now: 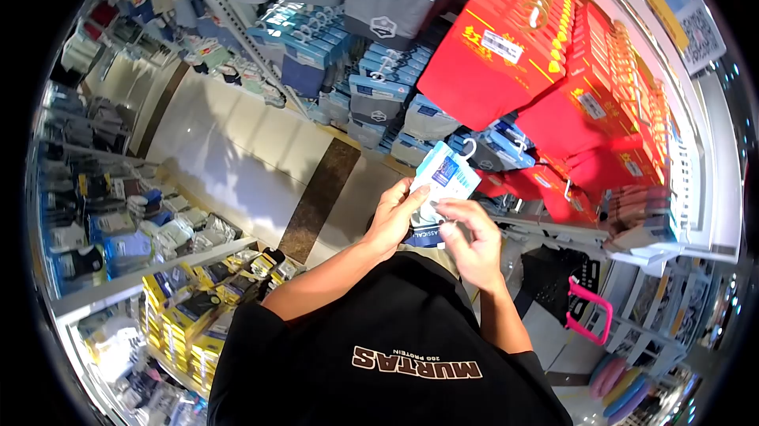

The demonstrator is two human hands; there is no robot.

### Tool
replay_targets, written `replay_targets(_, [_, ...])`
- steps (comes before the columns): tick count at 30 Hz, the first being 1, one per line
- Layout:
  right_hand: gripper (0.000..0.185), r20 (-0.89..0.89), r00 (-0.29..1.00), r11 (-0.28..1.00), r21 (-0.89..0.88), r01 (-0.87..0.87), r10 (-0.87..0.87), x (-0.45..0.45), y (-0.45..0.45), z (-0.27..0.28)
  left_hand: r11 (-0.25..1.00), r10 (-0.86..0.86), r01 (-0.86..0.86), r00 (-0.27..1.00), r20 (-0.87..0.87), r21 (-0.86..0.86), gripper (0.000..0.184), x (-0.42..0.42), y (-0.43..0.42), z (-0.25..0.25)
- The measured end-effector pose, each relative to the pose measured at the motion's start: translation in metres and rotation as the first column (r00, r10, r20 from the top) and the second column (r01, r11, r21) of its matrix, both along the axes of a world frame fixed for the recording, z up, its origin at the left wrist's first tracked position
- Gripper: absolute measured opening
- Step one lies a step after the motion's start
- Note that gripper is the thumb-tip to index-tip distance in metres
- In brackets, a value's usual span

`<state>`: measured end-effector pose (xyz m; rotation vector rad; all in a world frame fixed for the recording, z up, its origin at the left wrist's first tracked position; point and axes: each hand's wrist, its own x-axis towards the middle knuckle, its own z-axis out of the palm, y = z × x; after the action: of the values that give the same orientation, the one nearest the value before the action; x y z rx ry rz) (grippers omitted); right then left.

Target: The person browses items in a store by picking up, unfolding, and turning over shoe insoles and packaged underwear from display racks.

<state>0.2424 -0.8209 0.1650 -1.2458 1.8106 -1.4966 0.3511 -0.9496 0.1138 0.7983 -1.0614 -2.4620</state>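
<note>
Pinching a hooked package in my left hand, I am holding my right hand half-open over it, contact unclear, red packs hanging far right.

Bright in general, with white light coming seemingly from above. Shiny on the floor, with pale glare and soft grey shadows across the tiles. Washed nearly to white on some packages at the lower left. Strong in colour on the red bags. Very dark on the black shirt, with few folds to distinguish, yet readable in its letters. Well lit on the right hand. Too small for reading in the finest print of the held package. Bent strongly towards the edges, less sharp there, and enclosed by black corners.
</note>
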Motion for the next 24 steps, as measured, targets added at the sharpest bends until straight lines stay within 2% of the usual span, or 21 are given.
replay_targets(1, [0.021, 0.144, 0.986, 0.995, -0.034, 0.094, -0.088, -0.004, -0.002, -0.005, 0.999, 0.052, -0.052, 0.998, -0.028, 0.01, 0.032, 0.001, 0.001, 0.005])
replay_targets(3, [0.026, 0.284, 0.935, 0.97, -0.059, 0.236, -0.21, -0.021, -0.006, -0.015, 0.989, 0.148, -0.147, 0.985, -0.09, 0.02, 0.033, 0.001, 0.005, 0.02])
replay_targets(5, [0.044, 0.342, 0.901, 0.937, -0.124, 0.326, -0.268, -0.035, -0.016, -0.024, 0.994, 0.11, -0.112, 0.989, -0.099, -0.013, 0.03, 0.008, 0.002, 0.017])
replay_targets(7, [0.052, 0.482, 0.849, 0.951, -0.091, 0.295, -0.217, -0.044, -0.019, -0.031, 0.999, 0.01, -0.014, 0.995, -0.102, -0.032, 0.029, 0.023, -0.005, 0.009])
replay_targets(9, [0.059, 0.637, 0.749, 0.971, 0.0, 0.238, -0.184, -0.045, -0.019, -0.047, 1.0, 0.003, -0.005, 0.998, -0.067, -0.031, 0.027, 0.032, -0.008, 0.008])
replay_targets(11, [0.046, 0.802, 0.593, 0.997, 0.074, 0.014, -0.068, -0.039, -0.017, -0.049, 0.999, 0.034, -0.034, 0.999, -0.036, 0.007, 0.027, 0.034, -0.005, 0.008])
replay_targets(13, [0.042, 0.886, 0.462, 0.999, 0.039, 0.027, -0.047, -0.025, -0.018, -0.045, 0.997, 0.071, -0.072, 0.997, -0.014, -0.007, 0.027, 0.03, 0.002, 0.008])
replay_targets(15, [0.04, 0.855, 0.517, 0.996, -0.007, 0.084, -0.038, -0.023, -0.019, -0.052, 0.992, 0.105, -0.103, 0.994, 0.032, -0.075, 0.027, 0.025, 0.008, 0.007])
replay_targets(16, [0.042, 0.842, 0.538, 0.994, -0.027, 0.106, -0.035, -0.025, -0.019, -0.054, 0.98, 0.128, -0.109, 0.986, 0.105, -0.169, 0.026, 0.022, 0.01, 0.005])
replay_targets(19, [0.038, 0.754, 0.656, 0.996, -0.057, 0.068, -0.002, -0.035, -0.013, -0.058, 0.862, 0.117, 0.058, 0.944, 0.309, -0.504, 0.026, 0.018, 0.004, -0.011])
replay_targets(20, [0.036, 0.725, 0.689, 0.997, -0.061, 0.046, 0.013, -0.038, -0.014, -0.054, 0.804, 0.111, 0.106, 0.94, 0.322, -0.585, 0.026, 0.019, -0.002, -0.014])
replay_targets(21, [0.035, 0.694, 0.72, 0.997, -0.072, 0.033, 0.026, -0.039, -0.016, -0.051, 0.787, 0.143, 0.075, 0.944, 0.299, -0.612, 0.026, 0.017, -0.004, -0.001])
replay_targets(23, [0.033, 0.697, 0.715, 0.991, -0.128, 0.043, 0.059, -0.04, -0.02, -0.048, 0.69, 0.166, 0.213, 0.884, 0.438, -0.692, 0.026, 0.023, -0.016, 0.022])
replay_targets(24, [0.033, 0.68, 0.73, 0.988, -0.148, 0.049, 0.065, -0.042, -0.021, -0.046, 0.692, 0.177, 0.156, 0.91, 0.376, -0.705, 0.026, 0.025, -0.025, 0.021])
